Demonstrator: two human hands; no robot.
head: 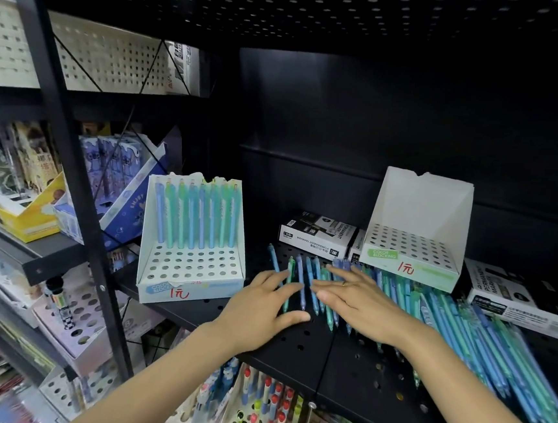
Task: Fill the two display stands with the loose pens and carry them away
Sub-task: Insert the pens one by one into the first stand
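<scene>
The loose blue and green plastic pens (430,312) lay fanned across the black perforated metal shelf (293,340), the landmark here. At the shelf's left end stood a white cardboard display stand (192,264) with only its back row filled; toward the shelf's right rear, a second white stand (413,246) sat empty, propped on black marker boxes (316,235). The left hand (262,307) and right hand (354,299) both lay flat, fingers straight, pressing on the nearest pens and gripping none. Raking them together risked rolling pens off the shelf's front edge, and the propped stand looked liable to tip if nudged.
</scene>
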